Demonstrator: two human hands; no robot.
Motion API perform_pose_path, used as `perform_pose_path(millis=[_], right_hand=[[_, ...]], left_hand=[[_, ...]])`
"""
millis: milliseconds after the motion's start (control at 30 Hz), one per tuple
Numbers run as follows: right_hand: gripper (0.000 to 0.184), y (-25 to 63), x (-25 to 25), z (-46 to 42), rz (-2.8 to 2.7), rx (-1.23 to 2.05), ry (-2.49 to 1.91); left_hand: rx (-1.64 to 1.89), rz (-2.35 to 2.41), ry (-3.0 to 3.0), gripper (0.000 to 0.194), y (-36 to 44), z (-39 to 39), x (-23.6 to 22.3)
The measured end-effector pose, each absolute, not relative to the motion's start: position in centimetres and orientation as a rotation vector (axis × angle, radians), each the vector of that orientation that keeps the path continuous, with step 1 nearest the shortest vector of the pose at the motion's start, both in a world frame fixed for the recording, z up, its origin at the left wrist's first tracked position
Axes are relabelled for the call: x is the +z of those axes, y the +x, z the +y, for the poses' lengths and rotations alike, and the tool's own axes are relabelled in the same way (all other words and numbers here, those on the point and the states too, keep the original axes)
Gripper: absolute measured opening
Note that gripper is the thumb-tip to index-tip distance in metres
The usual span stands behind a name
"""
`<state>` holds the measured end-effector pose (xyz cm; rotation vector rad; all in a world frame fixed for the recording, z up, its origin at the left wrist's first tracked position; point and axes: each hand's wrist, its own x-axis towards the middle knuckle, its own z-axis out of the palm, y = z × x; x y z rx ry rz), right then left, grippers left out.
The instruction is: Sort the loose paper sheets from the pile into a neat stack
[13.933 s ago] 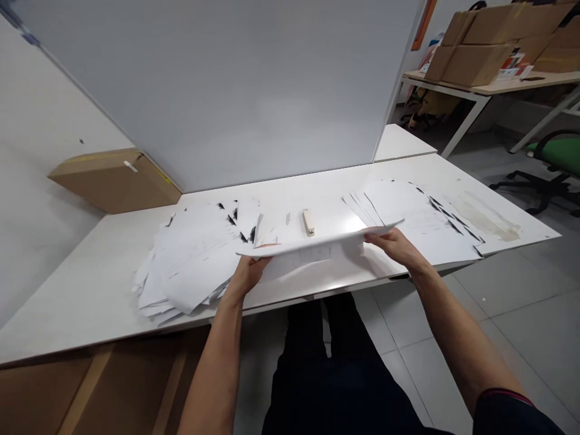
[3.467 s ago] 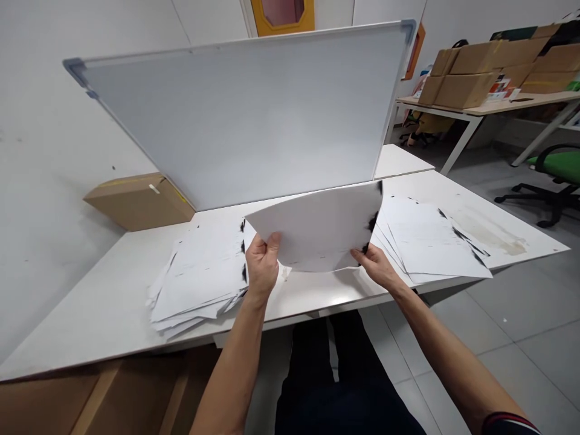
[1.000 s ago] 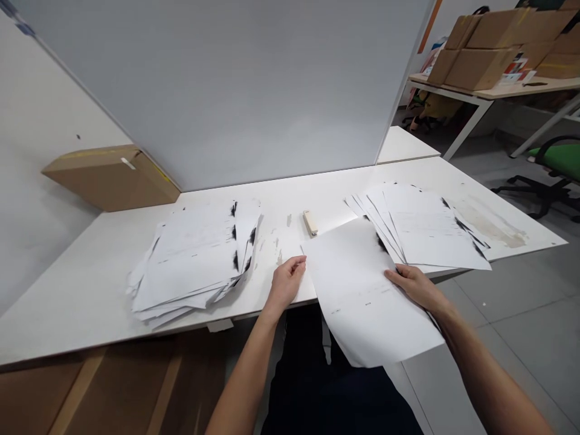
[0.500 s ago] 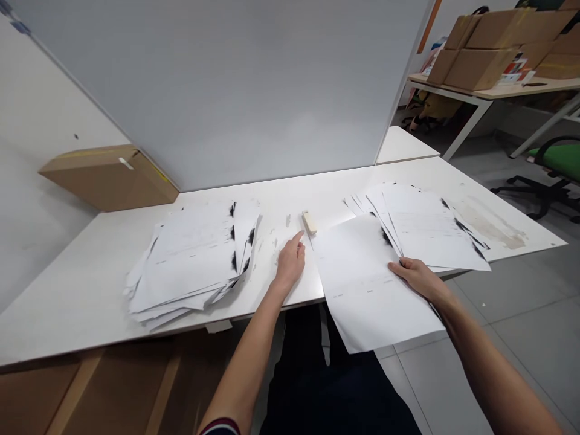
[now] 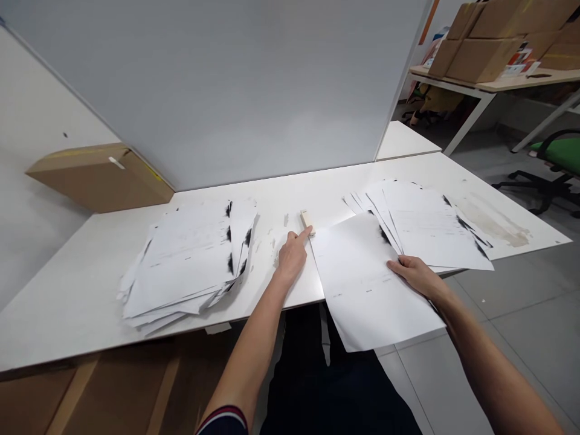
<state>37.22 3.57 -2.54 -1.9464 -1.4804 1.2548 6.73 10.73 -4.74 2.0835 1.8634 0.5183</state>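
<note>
Extending index of left hand (image 5: 291,258) onto oblong cream stapler (image 5: 305,219), curling others; clamping black-smudged white paper (image 5: 360,275) in right hand (image 5: 417,275).

Two hands (image 5: 292,257) (image 5: 415,275), one stapler (image 5: 305,218), two stacked paper piles (image 5: 188,260) (image 5: 426,226), one whiteboard (image 5: 235,78), one green chair (image 5: 562,154), held sheets (image 5: 357,266) uncountable.

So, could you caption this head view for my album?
Left hand touching a cream stapler, right hand holding black-edged paper, with loose piles to either side on a white table.
</note>
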Motion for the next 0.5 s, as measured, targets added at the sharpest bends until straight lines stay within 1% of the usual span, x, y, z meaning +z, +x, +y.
perform_pose_path(millis=[100,267,433,500], right_hand=[[0.038,36.8,-2.3,3.5,-1.517,1.186,-1.955],[0.035,37.4,0.0,3.4,-1.489,1.059,-1.966],[0.033,43.0,3.3,4.9,-1.196,0.931,-2.086],[0.033,46.1,3.9,6.2,-1.198,0.727,-2.165]], left_hand=[[0.491,1.906,2.105,0.061,6.9,10.6,-5.0],[0.589,1.928,2.127,0.055,6.9,9.9,-5.1],[0.692,1.891,2.051,0.052,6.9,9.3,-4.7],[0.723,1.863,2.016,0.052,6.8,9.0,-4.7]])
